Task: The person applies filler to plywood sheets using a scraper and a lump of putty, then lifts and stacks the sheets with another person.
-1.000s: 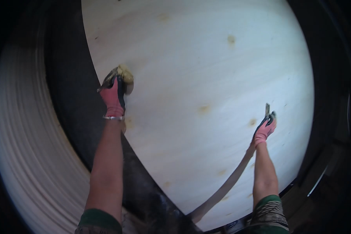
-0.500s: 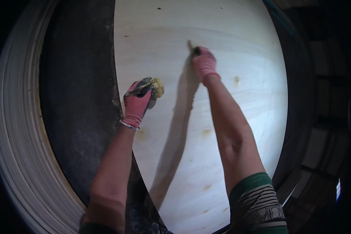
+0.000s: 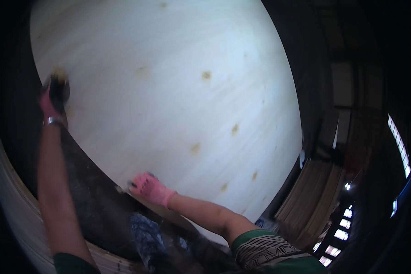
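A large pale plywood sheet (image 3: 169,105) lies in front of me, dotted with several yellowish filler patches (image 3: 206,76). My left hand (image 3: 50,101), in a pink glove with a dark palm, is closed around a lump of yellowish putty (image 3: 59,72) over the sheet's left edge. Motion blurs that hand. Down at the sheet's near-left edge, my right hand (image 3: 151,188), also gloved in pink, grips a small scraper (image 3: 120,188). Its pale tip points left, and the fingers hide most of it.
A dark surface (image 3: 93,182) borders the sheet on the left, with layered sheet edges (image 3: 18,182) beyond it. Stacked boards (image 3: 308,192) stand to the right. My patterned blue trousers (image 3: 146,235) show close to the near edge. Bright windows (image 3: 341,234) are at the lower right.
The view has shifted across the sheet. My right hand has come from the far part of the sheet down to its near-left edge. Both hands keep hold of their things.
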Available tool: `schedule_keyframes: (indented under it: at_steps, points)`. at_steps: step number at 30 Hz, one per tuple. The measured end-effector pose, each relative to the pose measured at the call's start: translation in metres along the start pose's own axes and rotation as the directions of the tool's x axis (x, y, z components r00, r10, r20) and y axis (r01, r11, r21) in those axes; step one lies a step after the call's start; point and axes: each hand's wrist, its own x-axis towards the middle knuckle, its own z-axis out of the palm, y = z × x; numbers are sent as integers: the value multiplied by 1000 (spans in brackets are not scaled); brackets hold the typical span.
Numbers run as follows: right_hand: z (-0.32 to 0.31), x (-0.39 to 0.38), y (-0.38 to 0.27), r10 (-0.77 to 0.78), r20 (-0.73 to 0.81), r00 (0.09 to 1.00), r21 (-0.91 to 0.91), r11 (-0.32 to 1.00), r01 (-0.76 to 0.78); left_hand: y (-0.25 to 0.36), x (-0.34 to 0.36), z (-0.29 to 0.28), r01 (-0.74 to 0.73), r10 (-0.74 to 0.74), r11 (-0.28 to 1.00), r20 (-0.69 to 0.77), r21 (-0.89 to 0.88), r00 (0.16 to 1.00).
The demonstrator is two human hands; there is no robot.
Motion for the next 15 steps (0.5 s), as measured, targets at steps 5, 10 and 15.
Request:
schedule_keyframes:
  at_steps: [5,10,15]
  points:
    - [64,-219,-150,339,259,904,631,649,-425,-19,-314,-42,188,-177,936,-66,297,982]
    - [-79,-254,-164,584,506,635,727,108,-678,97,-548,-66,433,-348,877,-344,209,872]
    - [-187,-251,-167,649,290,703,947,-92,-306,216,-626,85,350,-314,918,-195,186,929]
